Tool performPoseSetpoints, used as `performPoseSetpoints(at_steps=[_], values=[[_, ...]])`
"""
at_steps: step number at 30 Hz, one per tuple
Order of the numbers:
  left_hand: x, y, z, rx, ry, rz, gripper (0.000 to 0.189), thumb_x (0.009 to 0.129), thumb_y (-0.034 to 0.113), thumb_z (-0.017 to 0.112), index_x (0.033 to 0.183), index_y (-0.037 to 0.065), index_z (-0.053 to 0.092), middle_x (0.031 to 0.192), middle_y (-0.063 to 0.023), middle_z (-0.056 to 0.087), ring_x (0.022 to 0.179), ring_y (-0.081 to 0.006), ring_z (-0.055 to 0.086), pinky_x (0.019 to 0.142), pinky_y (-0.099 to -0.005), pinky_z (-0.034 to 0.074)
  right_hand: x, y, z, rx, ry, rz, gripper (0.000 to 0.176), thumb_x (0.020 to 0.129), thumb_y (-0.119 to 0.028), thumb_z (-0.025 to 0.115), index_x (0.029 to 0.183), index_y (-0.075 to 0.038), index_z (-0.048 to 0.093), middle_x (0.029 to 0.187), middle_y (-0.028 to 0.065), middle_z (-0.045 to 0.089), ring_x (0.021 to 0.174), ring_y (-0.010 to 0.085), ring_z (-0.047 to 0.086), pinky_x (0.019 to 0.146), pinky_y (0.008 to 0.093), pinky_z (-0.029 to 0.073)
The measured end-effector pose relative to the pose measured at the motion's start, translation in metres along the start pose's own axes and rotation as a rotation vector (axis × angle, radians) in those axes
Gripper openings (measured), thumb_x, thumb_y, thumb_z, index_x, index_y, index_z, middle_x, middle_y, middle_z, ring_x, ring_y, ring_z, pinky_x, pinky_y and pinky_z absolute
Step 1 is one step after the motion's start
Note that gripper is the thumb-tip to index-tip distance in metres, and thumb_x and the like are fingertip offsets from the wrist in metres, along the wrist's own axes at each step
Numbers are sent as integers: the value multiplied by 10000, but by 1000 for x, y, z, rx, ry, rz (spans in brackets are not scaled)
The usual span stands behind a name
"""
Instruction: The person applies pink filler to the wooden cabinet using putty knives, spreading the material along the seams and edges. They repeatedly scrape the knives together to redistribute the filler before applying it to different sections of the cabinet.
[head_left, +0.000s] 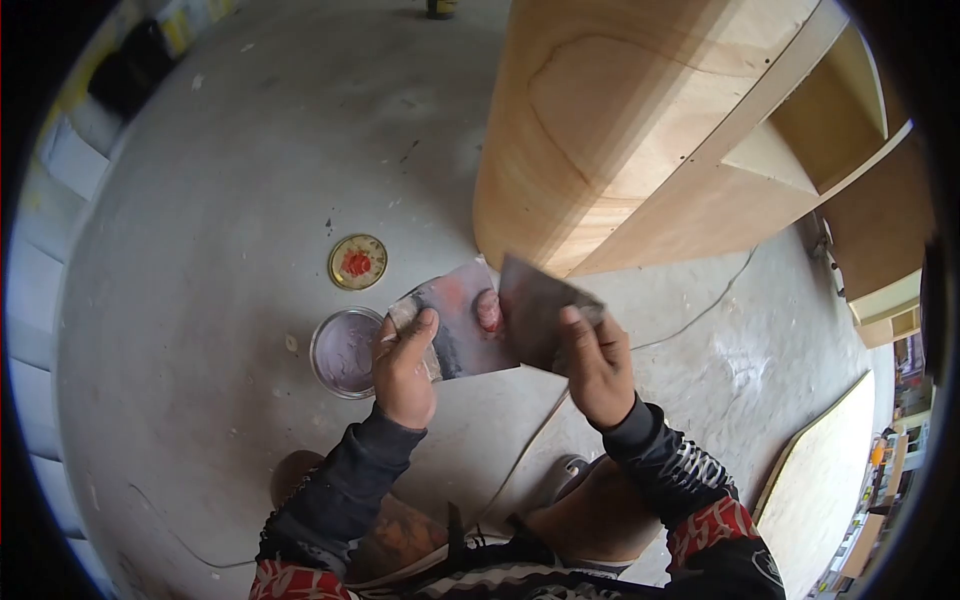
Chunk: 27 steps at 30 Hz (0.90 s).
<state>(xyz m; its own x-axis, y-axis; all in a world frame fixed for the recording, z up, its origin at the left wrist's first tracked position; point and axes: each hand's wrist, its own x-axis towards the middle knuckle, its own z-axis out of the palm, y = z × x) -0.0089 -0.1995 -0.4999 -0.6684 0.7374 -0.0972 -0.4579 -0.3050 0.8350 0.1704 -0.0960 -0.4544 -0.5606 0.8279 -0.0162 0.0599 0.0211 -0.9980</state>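
Note:
My left hand (pixel 405 375) is closed on the left edge of a flat putty board (pixel 462 345), thumb on top. Grey and pinkish smears cover its face, and a pinkish-red lump of putty (pixel 488 311) sits near its right edge. Pinched between thumb and fingers, a dark grey putty scraper (pixel 535 315) is in my right hand (pixel 597 370). The scraper's left edge is right beside the lump. Left of my left hand stands an open can (pixel 346 352) of greyish putty, partly behind that hand. Above it lies a round lid (pixel 357 262) with red paste on it.
A large plywood cabinet (pixel 620 130) with a rounded side and open shelves rises ahead and to the right. A cable (pixel 700 315) crosses the grey floor (pixel 230 230). A pale board (pixel 820 460) lies at the right. My knees frame the work from below.

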Motion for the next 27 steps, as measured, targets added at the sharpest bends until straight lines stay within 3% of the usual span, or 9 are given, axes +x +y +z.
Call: performPoseSetpoints(at_steps=[1, 5, 9, 12, 15, 19, 23, 26, 27], values=[[0, 1, 0, -17, 26, -6, 224, 918, 126, 586, 1119, 27, 588, 1077, -58, 618, 1020, -159, 573, 933, -322, 436, 1, -6, 3, -32, -64, 47, 210, 1010, -169, 530, 1083, 20, 587, 773, 1, 608, 704, 79, 536, 628, 244, 461], [5, -2, -8, -55, 147, -1, 273, 938, 170, 575, 1168, 24, 570, 1146, -75, 600, 1069, -178, 564, 981, -321, 409, 11, -6, -16, -201, -426, 66, 224, 987, -168, 553, 1053, 40, 604, 776, 11, 619, 714, 71, 538, 633, 259, 476], [15, 9, -4, -201, 414, 11, 386, 946, 227, 614, 1234, -3, 501, 1187, -111, 583, 1098, -191, 568, 967, -338, 442, 11, 4, -14, 47, -189, 250, 225, 960, -203, 611, 1026, 12, 619, 793, 3, 631, 703, 72, 551, 615, 242, 468], [14, -6, -14, 88, 252, 142, 418, 987, 279, 546, 1277, -17, 490, 1258, -98, 543, 1168, -188, 517, 1008, -335, 400, 4, 4, 6, 408, -40, 302, 238, 949, -211, 633, 1060, -3, 608, 853, 6, 643, 684, 87, 573, 601, 240, 474], [-4, 2, 15, 12, 132, 155, 388, 1012, 265, 517, 1263, -31, 495, 1205, -78, 569, 1103, -157, 533, 981, -318, 406, 5, 6, 15, 498, -24, 329, 264, 950, -176, 633, 1136, 2, 575, 945, 31, 656, 756, 102, 610, 643, 254, 504], [-10, 0, -6, 294, -256, 118, 390, 1044, 285, 450, 1251, -38, 521, 1115, -25, 600, 1020, -95, 523, 939, -280, 404, 4, 4, 7, 416, -8, 300, 279, 954, -147, 628, 1166, 20, 557, 981, 45, 663, 861, 114, 628, 763, 290, 536], [3, 9, -19, 297, -400, -270, 413, 1045, 327, 432, 1270, -5, 531, 1148, -44, 597, 1056, -120, 531, 964, -315, 409, 7, -4, -4, 218, 8, -122, 270, 935, -59, 624, 1181, 27, 555, 1005, 90, 670, 942, 198, 648, 889, 357, 528], [4, 13, -5, -280, -157, -519, 399, 1042, 331, 425, 1291, 39, 533, 1200, -103, 607, 1125, -201, 572, 1014, -377, 425, 11, -14, -6, -166, -172, -785, 331, 863, 61, 629, 1184, 4, 571, 1040, 154, 654, 1019, 307, 649, 976, 411, 491], [5, 16, -4, -366, -115, -642, 390, 1026, 312, 447, 1294, 39, 526, 1234, -138, 595, 1155, -249, 574, 1026, -410, 437, 8, -11, -5, -153, -273, -875, 444, 758, 132, 645, 1173, -15, 590, 1114, 202, 609, 1149, 392, 591, 1053, 484, 427]])
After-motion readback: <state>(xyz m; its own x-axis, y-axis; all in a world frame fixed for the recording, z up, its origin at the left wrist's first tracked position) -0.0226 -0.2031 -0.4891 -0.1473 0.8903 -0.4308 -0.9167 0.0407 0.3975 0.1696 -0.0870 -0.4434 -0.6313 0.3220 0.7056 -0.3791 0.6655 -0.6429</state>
